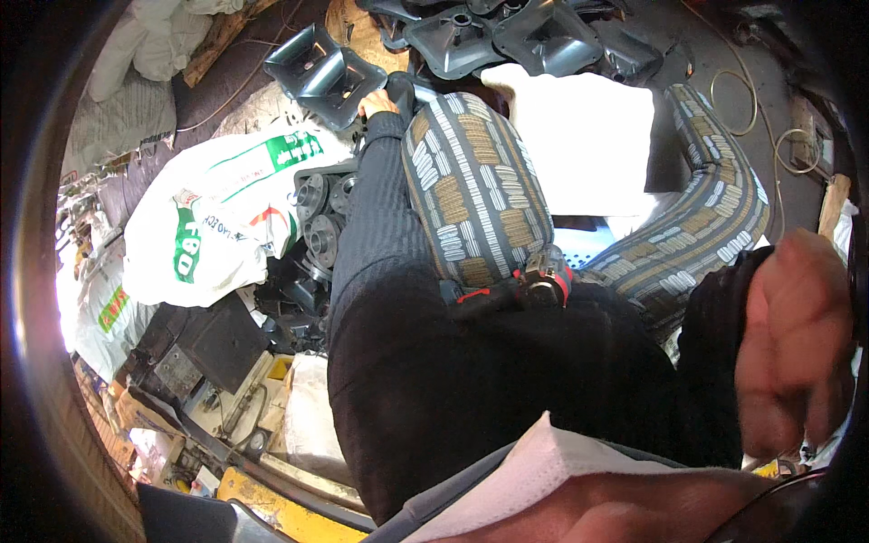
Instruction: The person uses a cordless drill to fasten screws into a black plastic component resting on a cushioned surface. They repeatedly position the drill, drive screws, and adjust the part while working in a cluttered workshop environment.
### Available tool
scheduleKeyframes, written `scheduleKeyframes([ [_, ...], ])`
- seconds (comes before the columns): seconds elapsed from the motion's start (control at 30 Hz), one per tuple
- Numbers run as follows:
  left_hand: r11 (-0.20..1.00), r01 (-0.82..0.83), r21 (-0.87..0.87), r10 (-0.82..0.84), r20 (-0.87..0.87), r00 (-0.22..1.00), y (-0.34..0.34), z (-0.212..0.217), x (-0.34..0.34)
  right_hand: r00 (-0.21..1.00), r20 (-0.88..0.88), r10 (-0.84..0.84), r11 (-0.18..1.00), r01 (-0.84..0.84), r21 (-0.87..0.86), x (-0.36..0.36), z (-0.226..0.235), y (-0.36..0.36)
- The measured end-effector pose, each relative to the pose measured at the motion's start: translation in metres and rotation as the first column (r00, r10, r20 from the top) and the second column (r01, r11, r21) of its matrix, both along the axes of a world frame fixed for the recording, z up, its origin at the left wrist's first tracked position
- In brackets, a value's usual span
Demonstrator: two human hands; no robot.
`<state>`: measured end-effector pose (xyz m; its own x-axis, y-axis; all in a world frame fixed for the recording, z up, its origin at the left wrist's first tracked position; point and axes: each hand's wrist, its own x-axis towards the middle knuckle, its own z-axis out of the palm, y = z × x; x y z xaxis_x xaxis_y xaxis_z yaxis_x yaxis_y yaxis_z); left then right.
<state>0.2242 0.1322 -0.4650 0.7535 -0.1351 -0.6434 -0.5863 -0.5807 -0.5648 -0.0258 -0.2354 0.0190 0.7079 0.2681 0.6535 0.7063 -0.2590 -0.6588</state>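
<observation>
My left arm, in a dark grey ribbed sleeve, stretches to the far side. At its end, my left hand [376, 103] is closed on the near corner of a black funnel-shaped plastic part [339, 89] with a flared square rim. Most of its fingertips are hidden. My right hand [792, 348] is raised close to the camera at the right edge, smeared by motion. Its fingers cannot be made out clearly, nor whether they hold anything. A white sheet-like piece [584, 136] lies beyond the patterned cushioned form [480, 190] in front of me.
More black flared parts [548, 36] are heaped at the far side. Round grey flanged pieces [321, 235] sit left of my arm, beside a white printed sack [213, 222]. A curved patterned cushion [715, 208] lies to the right. A small red-and-black object [548, 276] rests near my torso.
</observation>
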Motion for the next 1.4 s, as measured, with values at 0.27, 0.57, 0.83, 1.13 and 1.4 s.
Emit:
scheduleKeyframes([
  [0.27,0.898,-0.373,-0.234,0.353,-0.125,0.927,-0.084,0.144,0.014,0.739,-0.522,0.427,0.145,0.513,0.846,-0.028,-0.123,-0.089],
  [0.57,0.436,0.343,-0.832,-0.363,0.186,0.913,-0.196,0.351,-0.059,0.666,-0.589,0.458,-0.072,0.688,0.722,-0.073,-0.274,-0.093],
  [0.83,0.723,0.156,-0.673,-0.386,-0.207,0.899,-0.305,0.246,-0.209,0.714,-0.502,0.489,-0.016,0.582,0.813,-0.080,-0.305,-0.110],
  [1.13,0.649,-0.098,-0.754,0.493,0.319,0.809,0.121,0.324,-0.125,0.592,-0.611,0.526,0.001,0.718,0.696,-0.054,-0.298,-0.077],
  [1.4,0.337,-0.369,-0.866,0.749,0.009,0.663,0.201,0.259,-0.195,0.578,-0.612,0.540,0.087,0.685,0.724,-0.071,-0.290,-0.063],
])
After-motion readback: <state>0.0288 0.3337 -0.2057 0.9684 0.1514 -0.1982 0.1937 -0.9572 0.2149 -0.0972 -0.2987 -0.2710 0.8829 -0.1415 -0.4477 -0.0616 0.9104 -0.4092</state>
